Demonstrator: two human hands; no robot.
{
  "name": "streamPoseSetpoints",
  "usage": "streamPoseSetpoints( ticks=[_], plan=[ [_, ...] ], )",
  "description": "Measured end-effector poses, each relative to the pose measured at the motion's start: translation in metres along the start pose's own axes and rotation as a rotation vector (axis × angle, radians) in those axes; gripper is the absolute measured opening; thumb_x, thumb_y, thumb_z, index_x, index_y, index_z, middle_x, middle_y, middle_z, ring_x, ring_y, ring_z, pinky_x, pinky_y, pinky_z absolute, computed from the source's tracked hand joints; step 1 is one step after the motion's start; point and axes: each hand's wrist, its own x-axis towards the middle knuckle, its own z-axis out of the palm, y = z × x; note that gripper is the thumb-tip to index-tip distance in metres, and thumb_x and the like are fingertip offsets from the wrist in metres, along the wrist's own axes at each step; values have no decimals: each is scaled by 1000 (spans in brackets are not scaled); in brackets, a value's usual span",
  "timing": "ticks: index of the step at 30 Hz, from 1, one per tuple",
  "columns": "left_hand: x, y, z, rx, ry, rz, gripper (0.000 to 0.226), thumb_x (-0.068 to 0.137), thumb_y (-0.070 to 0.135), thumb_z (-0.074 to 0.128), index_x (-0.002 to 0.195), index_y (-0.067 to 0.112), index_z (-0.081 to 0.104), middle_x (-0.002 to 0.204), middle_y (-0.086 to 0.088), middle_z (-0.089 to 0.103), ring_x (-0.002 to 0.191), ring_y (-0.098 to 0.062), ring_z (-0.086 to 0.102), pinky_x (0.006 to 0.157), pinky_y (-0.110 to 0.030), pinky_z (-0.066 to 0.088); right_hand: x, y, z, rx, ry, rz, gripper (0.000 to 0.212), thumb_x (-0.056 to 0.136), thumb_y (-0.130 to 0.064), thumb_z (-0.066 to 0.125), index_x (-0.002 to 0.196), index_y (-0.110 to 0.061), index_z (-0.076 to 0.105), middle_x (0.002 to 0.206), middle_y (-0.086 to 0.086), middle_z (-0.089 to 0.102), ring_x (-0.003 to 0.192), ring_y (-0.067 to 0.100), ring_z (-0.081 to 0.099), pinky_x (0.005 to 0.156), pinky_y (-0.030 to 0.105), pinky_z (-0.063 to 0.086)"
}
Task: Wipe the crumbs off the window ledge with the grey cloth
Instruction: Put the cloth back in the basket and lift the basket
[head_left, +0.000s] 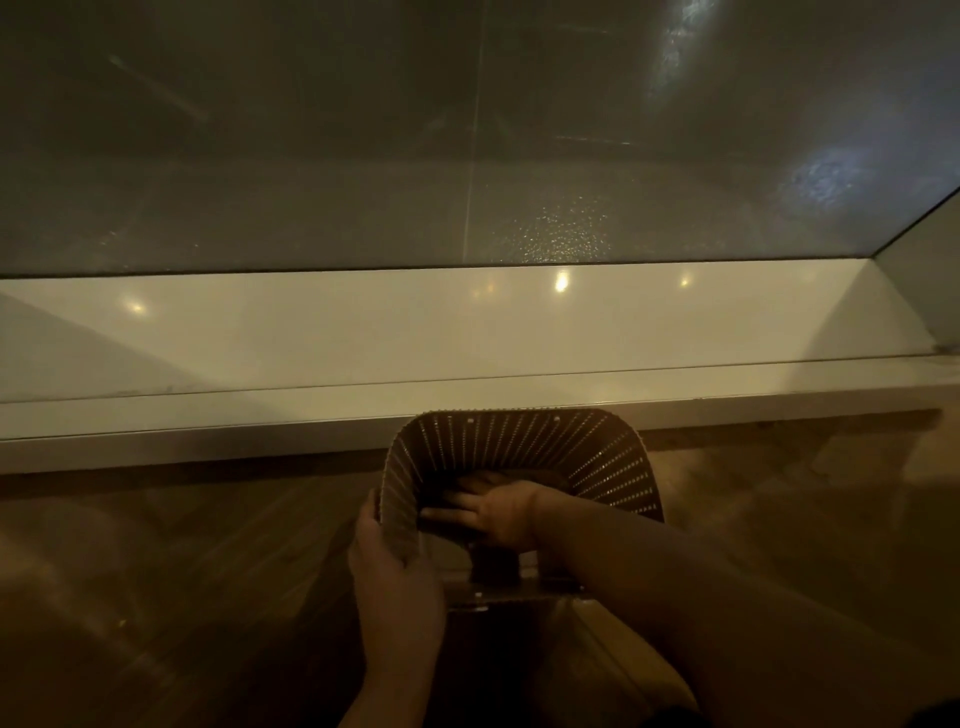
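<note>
Curling round one basket's (519, 447) wall at 6 o'clock: left hand (395, 566). Right hand (493, 512) lies inside it, fingers straight on something dark; whether cloth, cannot tell. One ledge (415, 327) spans 9 to 3 o'clock.

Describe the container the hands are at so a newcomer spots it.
Start at the long white window ledge under the dark glass. Just below its front edge is a dark basket, left hand gripping its side wall, right hand inside. Rows of small holes in its flared walls set it apart.
</note>
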Motion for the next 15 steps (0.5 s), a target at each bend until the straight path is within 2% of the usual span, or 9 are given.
streamPoseSetpoints(
  ticks=[3,6,10,13,15],
  plan=[
    [0,-1,-1,5,-4,-14,61,88,0,48,141,27,35,140,-6,45,123,-26,49,99,-52,47,1,-1,-2,-133,3,-42,70,96,-47,35,147,-37,-11,160,1,-1,146,29,-4,114,47,-11],
    [0,2,-2,13,-33,-32,68,86,-2,50,142,31,31,140,-6,45,122,-28,51,96,-53,48,-4,-3,-10,-131,38,-109,66,94,-54,30,149,-35,-3,160,-1,-2,147,30,-3,115,50,-13],
    [-3,9,-4,17,-54,-24,64,88,1,50,143,27,31,138,-6,48,122,-27,51,98,-47,46,-26,-4,-25,-39,69,-147,64,94,-49,36,149,-32,9,160,-2,1,146,31,4,116,56,1],
    [-7,12,-7,25,-63,-19,57,93,10,49,143,30,30,135,-6,52,118,-29,53,94,-43,44,-50,-7,-38,18,37,-131,60,95,-39,41,149,-26,17,159,4,10,144,30,15,114,54,18],
    [-7,12,-7,51,-63,-19,52,94,15,49,142,27,32,129,-8,56,113,-30,56,91,-41,44,-66,-10,-46,26,121,-140,57,95,-29,45,147,-22,24,158,7,16,145,27,16,116,50,19]
  ],
)
